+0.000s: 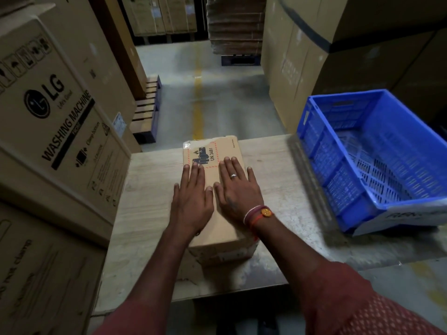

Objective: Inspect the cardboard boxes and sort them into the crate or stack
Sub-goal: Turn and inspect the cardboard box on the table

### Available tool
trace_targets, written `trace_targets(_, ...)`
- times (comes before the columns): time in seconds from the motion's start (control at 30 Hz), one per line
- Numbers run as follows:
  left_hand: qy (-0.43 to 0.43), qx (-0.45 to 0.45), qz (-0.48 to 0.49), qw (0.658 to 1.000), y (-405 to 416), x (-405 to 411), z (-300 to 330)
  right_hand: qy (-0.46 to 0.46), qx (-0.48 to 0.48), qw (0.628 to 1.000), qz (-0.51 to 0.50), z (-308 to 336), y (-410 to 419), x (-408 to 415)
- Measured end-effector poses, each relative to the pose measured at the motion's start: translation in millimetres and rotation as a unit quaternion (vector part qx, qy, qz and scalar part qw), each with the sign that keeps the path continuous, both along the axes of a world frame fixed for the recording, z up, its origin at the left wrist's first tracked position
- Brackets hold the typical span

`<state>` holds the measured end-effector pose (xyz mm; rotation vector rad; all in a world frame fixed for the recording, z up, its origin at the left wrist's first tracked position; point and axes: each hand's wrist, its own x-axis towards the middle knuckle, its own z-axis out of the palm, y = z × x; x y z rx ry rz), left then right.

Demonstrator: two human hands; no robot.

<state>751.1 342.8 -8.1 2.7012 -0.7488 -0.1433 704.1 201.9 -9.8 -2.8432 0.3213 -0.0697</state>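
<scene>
Both hands, left hand (192, 201) and right hand (238, 191), are laid flat, fingers spread, on the box (217, 189).
Stiff, probably light; best gripped by its long sides.

I see a pale wood-grain table (154, 213) against tall tan washing-machine cartons (55, 112) on my left. Beyond it, a grey concrete floor (225, 93) carries a yellow painted line (198, 102), with a wooden pallet (147, 110) left of it.
</scene>
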Motion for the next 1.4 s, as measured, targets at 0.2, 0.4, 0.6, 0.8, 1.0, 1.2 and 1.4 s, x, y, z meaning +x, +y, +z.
trace_targets(0.2,-0.06,0.007,0.006,0.998,2,9,9,-0.014,0.002,1.0,-0.01,4,-1,7)
trace_targets(0.4,-0.043,0.018,0.005,0.999,-25,58,9,0.0,-0.007,1.0,-0.01,7,-19,49)
trace_targets(0.6,-0.007,-0.052,-0.011,0.999,-23,67,-8,-0.002,0.004,1.0,-0.013,-3,-21,50)
trace_targets(0.8,0.06,-0.164,0.137,0.975,-9,41,-6,-0.024,0.057,0.998,-0.033,3,-23,38)
trace_targets(1.0,0.175,-0.23,0.213,0.933,10,12,-2,-0.053,0.345,0.917,-0.193,5,-18,5)
trace_targets(1.2,0.129,-0.383,0.143,0.904,19,-1,32,-0.236,0.382,0.881,-0.146,35,-14,-13)
trace_targets(1.4,0.093,-0.431,0.064,0.895,35,-21,13,-0.371,0.346,0.86,-0.055,20,2,-57)
